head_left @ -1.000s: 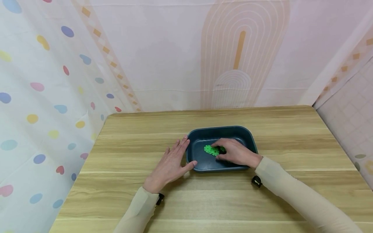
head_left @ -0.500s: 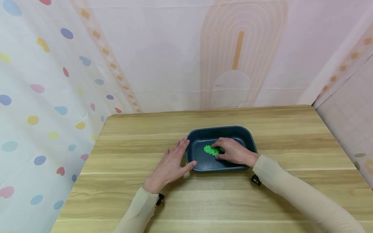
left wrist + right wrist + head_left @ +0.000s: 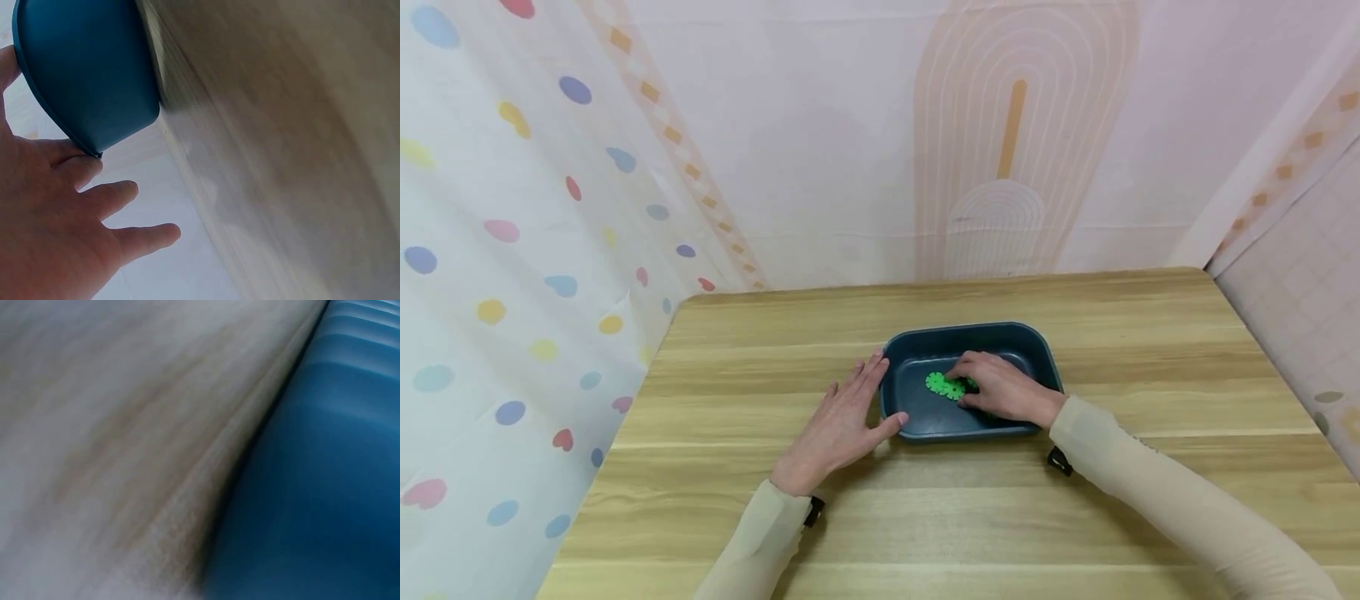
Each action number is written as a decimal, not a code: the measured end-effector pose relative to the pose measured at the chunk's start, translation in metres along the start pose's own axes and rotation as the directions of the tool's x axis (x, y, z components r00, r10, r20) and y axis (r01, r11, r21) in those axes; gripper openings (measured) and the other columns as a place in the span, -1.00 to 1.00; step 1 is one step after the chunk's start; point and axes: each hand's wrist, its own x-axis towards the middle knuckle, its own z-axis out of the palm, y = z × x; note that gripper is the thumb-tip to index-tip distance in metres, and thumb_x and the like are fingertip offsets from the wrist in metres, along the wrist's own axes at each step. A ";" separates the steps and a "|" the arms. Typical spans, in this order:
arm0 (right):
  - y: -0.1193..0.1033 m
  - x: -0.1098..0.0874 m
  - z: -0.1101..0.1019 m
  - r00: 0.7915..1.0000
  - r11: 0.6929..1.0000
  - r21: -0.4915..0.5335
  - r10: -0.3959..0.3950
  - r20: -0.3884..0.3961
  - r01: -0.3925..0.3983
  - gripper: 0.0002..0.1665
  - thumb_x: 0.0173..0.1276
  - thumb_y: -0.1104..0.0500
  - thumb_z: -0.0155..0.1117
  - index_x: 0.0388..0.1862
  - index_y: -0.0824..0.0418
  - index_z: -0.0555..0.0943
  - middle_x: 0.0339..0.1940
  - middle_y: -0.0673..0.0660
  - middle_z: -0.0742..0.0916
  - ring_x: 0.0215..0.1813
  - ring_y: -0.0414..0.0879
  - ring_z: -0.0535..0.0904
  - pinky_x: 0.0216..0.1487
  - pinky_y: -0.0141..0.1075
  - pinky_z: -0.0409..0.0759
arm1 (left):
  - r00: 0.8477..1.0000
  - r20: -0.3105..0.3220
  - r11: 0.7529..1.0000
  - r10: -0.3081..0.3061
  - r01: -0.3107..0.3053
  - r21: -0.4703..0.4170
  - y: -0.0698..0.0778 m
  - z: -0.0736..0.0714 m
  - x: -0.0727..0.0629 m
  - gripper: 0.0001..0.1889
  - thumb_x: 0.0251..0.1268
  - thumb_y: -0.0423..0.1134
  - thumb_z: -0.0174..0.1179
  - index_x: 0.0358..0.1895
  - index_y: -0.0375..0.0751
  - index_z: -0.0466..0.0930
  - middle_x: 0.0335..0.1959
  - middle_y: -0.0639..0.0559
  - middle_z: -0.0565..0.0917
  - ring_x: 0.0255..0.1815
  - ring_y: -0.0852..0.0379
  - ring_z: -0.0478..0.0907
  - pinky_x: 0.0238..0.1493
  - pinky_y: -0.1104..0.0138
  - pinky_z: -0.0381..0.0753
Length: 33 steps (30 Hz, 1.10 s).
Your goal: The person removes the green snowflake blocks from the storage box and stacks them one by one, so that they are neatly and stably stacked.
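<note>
A dark blue tray with rounded corners stands on the wooden table. In it lie several joined green interlocking discs with notched edges. My right hand reaches in over the tray's right side, and its thumb and fingers pinch the discs, partly hiding them. My left hand rests at the tray's left end, fingers mostly straight, fingertips and thumb on the rim. In the left wrist view the tray's outer wall shows beside the left hand. The right wrist view holds only the tray's ribbed outside and the tabletop.
Wood-grain tabletop surrounds the tray. Behind it hangs a pale patterned curtain, with a spotted curtain on the left. Black wrist cameras hang under both sleeves, one near the tray's front right corner.
Hands and tray hold nearly the same places. The right hand and sleeve have shifted slightly left and up; the whole view drifts a little.
</note>
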 end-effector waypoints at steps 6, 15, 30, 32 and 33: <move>-0.001 0.000 0.000 1.000 1.000 0.006 -0.008 0.003 0.008 -0.59 0.38 0.21 0.48 0.17 0.29 0.71 0.10 0.14 0.69 0.11 0.01 0.60 0.24 0.02 0.58 | 1.000 0.002 1.000 -0.002 0.002 -0.003 0.000 -0.001 -0.001 -0.01 0.46 0.42 -0.01 0.71 -0.08 -0.09 0.72 0.05 -0.10 0.69 -0.11 -0.04 0.51 -0.33 0.07; -0.003 0.000 0.002 1.000 1.000 -0.010 0.009 0.014 -0.009 -0.61 0.37 0.23 0.47 0.14 0.29 0.71 0.11 0.17 0.69 0.12 0.03 0.59 0.25 0.02 0.58 | 1.000 0.009 1.000 -0.001 0.001 0.002 0.000 0.000 -0.001 -0.02 0.47 0.41 0.01 0.71 -0.10 -0.08 0.72 0.03 -0.10 0.68 -0.13 -0.01 0.50 -0.34 0.08; -0.009 -0.005 -0.003 0.999 1.000 -0.022 0.018 -0.041 -0.019 -0.63 0.36 0.15 0.47 0.11 0.24 0.72 0.05 0.12 0.70 0.02 -0.01 0.57 0.19 0.00 0.60 | 1.000 0.000 1.000 0.005 -0.005 0.014 0.002 -0.002 0.002 -0.03 0.47 0.38 0.03 0.71 -0.12 -0.05 0.72 -0.03 -0.05 0.68 -0.13 0.01 0.50 -0.34 0.10; -0.009 -0.006 -0.004 0.999 1.000 -0.007 0.016 -0.051 -0.016 -0.63 0.36 0.16 0.46 0.11 0.23 0.72 0.04 0.10 0.70 0.00 -0.02 0.57 0.18 0.00 0.60 | 1.000 0.002 1.000 0.004 -0.004 0.018 0.002 -0.003 0.002 -0.03 0.47 0.38 0.04 0.70 -0.13 -0.05 0.71 -0.03 -0.04 0.68 -0.14 0.01 0.50 -0.34 0.10; -0.009 -0.006 -0.004 0.998 1.000 0.003 0.018 -0.052 -0.018 -0.63 0.36 0.15 0.46 0.11 0.22 0.72 0.05 0.09 0.70 0.01 -0.03 0.57 0.18 0.00 0.60 | 1.000 0.007 1.000 0.002 -0.002 0.020 0.002 -0.004 0.002 -0.03 0.47 0.38 0.04 0.70 -0.13 -0.05 0.72 -0.03 -0.04 0.68 -0.14 0.01 0.50 -0.33 0.09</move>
